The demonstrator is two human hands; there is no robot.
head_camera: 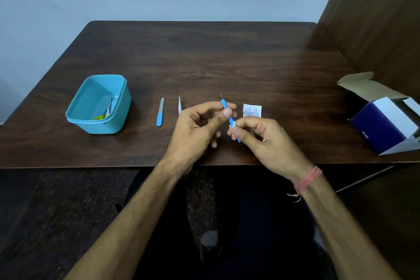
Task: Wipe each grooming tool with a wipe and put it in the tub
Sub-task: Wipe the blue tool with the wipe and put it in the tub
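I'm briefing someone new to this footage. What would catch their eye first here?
First, the two hands at the table's near edge: the left hand pinches a thin blue tool while the right hand rubs a wipe along it. Next, the blue tub at the left, already holding scissors. A file lies between tub and hands.

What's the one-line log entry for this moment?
step: wiping | left hand: holds blue tool | right hand: rubs wipe on it | tub: scissors inside
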